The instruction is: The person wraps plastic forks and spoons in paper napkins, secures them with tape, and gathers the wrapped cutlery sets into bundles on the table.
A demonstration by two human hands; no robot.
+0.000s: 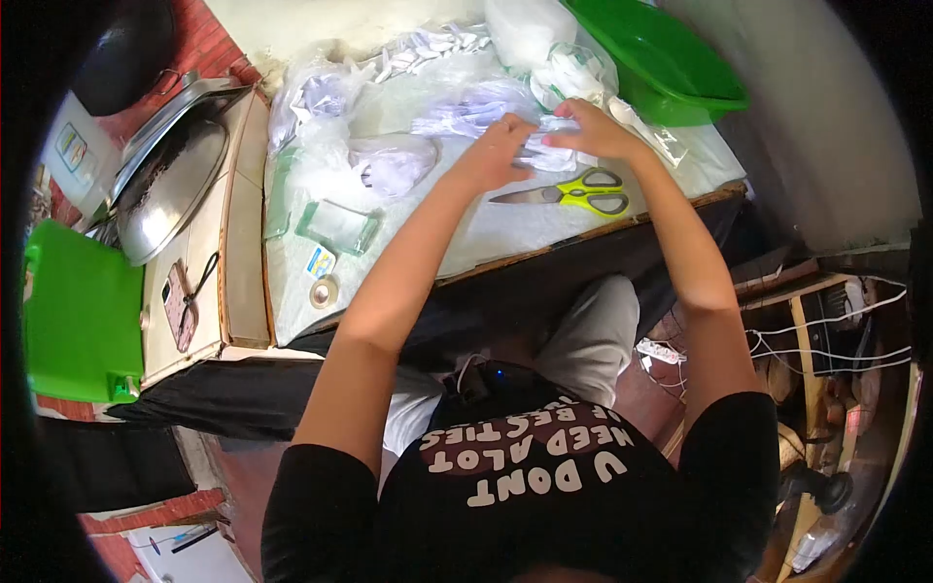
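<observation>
My left hand [500, 155] and my right hand [601, 133] are over the back half of the table, facing each other across a bundle of thin white pieces [546, 154]. The fingers of both hands are bent but apart. Both hands are close to the bundle; whether they touch it I cannot tell. More whitish-lilac pieces [466, 110] lie in clear plastic just beyond my left hand. Nearer me, scissors with lime-green and grey handles [590, 191] lie with blades pointing left. A clear bag of white pieces [392, 165] sits left of my left hand.
A green basin [671, 68] stands at the back right. White pieces [428, 51] are heaped at the back. A glass block [337, 226] and a tape roll [324, 292] lie at the left. Further left are a phone [179, 306], a metal lid [175, 189] and a green container [83, 311].
</observation>
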